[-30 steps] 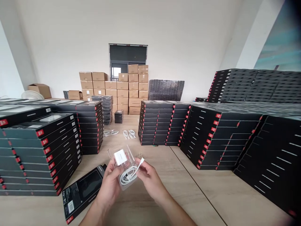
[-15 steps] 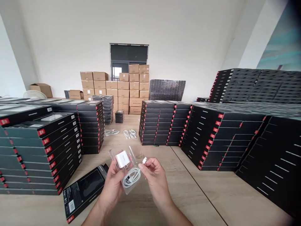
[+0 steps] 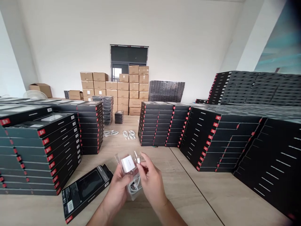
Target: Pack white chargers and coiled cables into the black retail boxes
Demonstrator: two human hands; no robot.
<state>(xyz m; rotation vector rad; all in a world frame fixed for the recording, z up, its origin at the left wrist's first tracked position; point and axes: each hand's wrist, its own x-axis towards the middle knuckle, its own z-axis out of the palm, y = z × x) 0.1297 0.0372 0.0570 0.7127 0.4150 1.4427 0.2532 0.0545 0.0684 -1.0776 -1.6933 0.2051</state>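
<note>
My left hand [image 3: 119, 185] is closed round the edge of a clear plastic tray [image 3: 133, 197], which it holds tilted above the table. A white charger plug [image 3: 128, 164] sits in the tray's upper part, its prongs pointing down. Below it lies a coiled white cable [image 3: 134, 187], partly covered by my right hand [image 3: 151, 179]. The fingertips of my right hand pinch the cable's white connector [image 3: 138, 160] beside the plug. To the left, a black box [image 3: 86, 190] lies flat on the table with a flap open at its far end.
Stacks of black boxes with red corners stand at left [image 3: 63, 153] and right [image 3: 207, 138]. Coiled white cables [image 3: 129, 135] lie farther back on the wooden table [image 3: 188, 201]. Brown cartons [image 3: 123, 89] are piled by the window.
My right hand has brought the cable connector up and left, close to the plug, and now covers part of the coil. My left hand and the tray have shifted slightly right.
</note>
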